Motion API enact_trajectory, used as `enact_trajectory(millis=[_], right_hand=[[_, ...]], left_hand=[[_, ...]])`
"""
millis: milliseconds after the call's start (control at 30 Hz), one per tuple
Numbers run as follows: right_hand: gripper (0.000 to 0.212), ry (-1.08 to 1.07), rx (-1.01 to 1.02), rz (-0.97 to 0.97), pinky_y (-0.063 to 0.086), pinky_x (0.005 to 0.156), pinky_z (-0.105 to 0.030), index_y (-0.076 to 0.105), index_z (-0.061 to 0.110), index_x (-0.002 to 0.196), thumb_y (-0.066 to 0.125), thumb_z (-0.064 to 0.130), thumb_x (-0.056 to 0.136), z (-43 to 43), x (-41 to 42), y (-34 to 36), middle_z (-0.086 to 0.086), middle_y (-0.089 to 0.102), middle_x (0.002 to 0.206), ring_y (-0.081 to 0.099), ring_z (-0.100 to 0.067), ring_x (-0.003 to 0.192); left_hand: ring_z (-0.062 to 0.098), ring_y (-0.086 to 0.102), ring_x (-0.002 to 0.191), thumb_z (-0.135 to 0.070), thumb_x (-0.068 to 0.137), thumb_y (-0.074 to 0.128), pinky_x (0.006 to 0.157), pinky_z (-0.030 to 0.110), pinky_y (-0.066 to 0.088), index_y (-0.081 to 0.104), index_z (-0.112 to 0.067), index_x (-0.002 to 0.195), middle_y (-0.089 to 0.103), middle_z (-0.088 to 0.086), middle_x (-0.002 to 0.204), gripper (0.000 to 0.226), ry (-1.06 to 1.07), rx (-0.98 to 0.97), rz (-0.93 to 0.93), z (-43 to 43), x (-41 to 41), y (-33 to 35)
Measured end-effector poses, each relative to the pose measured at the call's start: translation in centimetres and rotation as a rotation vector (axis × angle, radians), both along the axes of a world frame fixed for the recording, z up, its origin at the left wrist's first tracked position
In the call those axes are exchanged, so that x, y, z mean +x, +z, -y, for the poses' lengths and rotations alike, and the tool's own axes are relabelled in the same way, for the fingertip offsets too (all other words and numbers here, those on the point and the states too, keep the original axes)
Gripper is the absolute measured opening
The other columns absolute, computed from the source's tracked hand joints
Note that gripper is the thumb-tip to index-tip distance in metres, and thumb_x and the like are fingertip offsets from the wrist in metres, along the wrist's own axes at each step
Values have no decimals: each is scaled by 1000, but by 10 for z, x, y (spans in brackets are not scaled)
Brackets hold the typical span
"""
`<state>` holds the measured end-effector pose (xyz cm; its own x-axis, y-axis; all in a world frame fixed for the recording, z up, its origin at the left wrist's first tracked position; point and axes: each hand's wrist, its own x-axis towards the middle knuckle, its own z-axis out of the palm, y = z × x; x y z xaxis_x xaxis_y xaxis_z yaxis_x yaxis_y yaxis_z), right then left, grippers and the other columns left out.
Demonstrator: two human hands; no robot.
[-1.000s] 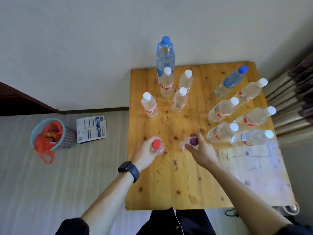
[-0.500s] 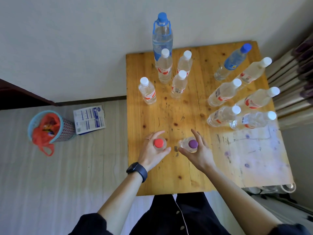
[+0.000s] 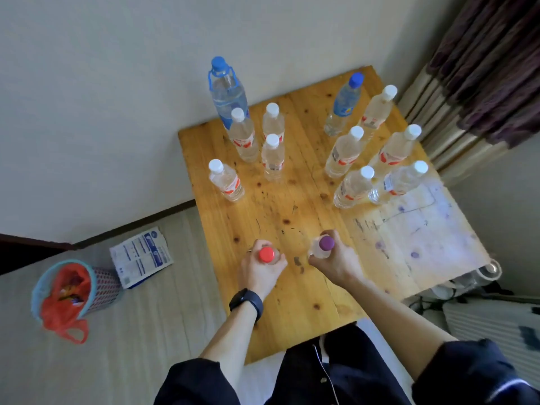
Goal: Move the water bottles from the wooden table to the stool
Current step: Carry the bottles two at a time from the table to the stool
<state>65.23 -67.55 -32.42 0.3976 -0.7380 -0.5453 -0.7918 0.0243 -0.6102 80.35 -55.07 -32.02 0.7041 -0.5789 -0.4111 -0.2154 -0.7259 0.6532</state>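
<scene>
On the wooden table (image 3: 306, 296) stand several clear water bottles. My left hand (image 3: 258, 271) is closed around a red-capped bottle (image 3: 266, 254) near the table's front. Just to its right, my right hand (image 3: 334, 263) grips a purple-capped bottle (image 3: 325, 244). Both bottles are upright, and their bodies are mostly hidden by my fingers. Behind them stand white-capped bottles in a left cluster (image 3: 273, 154) and a right cluster (image 3: 344, 153). At the back are a large blue-handled bottle (image 3: 225, 92) and a slimmer blue-capped bottle (image 3: 343, 103). No stool is in view.
A wall runs behind the table and a curtain (image 3: 482, 74) hangs at the right. On the floor at left are a blue basket with a red bag (image 3: 67, 293) and a printed packet (image 3: 141, 255). A glass jar (image 3: 488, 270) sits past the table's right front corner.
Both hands have gone from open fingers around the caps to a closed grip on the two bottles. The head view has shifted and tilted; the other bottles have not moved.
</scene>
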Motion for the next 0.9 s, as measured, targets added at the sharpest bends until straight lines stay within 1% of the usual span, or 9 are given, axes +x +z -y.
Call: enact_trajectory(millis=[100,167,300,400,567,633,733,833,900], right_hand=[[51,-162,-3,30,52,65,-34,42,33,113,76,43,76,-12,-32,15,8,62,85,61,-17,75],[51,-276,-25,39,52,59,-34,43,34,112,76,44,74,-20,-62,28,8,62,79,61,-14,68],[48,-557,-58,23,54,53,-33,48,39,107,70,48,66,-48,-134,49,6,65,81,63,-17,67],[46,-810,-74,18,50,51,-27,51,38,108,71,44,66,-79,-195,66,6,66,85,64,-16,69],[51,-1213,-182,28,49,72,-31,53,35,102,73,54,60,-164,-298,79,8,68,87,63,-22,83],[45,-1348,-214,29,48,74,-32,52,36,102,77,46,66,-206,-334,83,7,69,89,63,-24,86],[42,-1538,-262,37,45,73,-32,53,35,103,79,40,70,-277,-380,90,5,68,91,61,-24,87],[43,-1671,-308,34,44,73,-31,54,33,103,81,38,70,-353,-420,98,5,67,90,60,-26,87],[43,-1754,-325,5,46,74,-32,56,35,103,82,43,70,-409,-445,106,3,67,89,60,-27,86]], left_hand=[[12,61,68,-39,74,79,53,23,43,57,-32,89,63,-16,74,27,-61,12,13,-4,-7,4],[14,61,71,-33,76,80,58,23,44,59,-30,89,63,-18,75,25,-134,14,-25,-1,-18,7],[18,58,76,-42,76,75,62,25,43,59,-34,91,62,-15,76,24,-434,62,-12,25,-62,20],[19,57,74,-43,75,75,61,24,43,58,-35,90,62,-13,72,24,-659,8,-5,48,-116,35],[15,62,74,-43,74,74,63,21,47,57,-36,92,66,-12,71,27,-1021,-137,5,57,-232,68],[13,61,70,-47,72,73,61,21,46,56,-37,92,64,-12,68,28,-1154,-199,14,45,-280,78],[10,63,72,-53,69,71,65,25,49,57,-38,93,66,-14,74,32,-1302,-286,11,7,-354,90],[2,58,67,-48,69,77,60,10,40,60,-35,90,63,-19,69,30,-1411,-305,-47,-49,-428,102],[4,61,70,-46,68,78,63,13,44,61,-33,89,65,-16,71,30,-1502,-302,-94,-93,-477,108]])
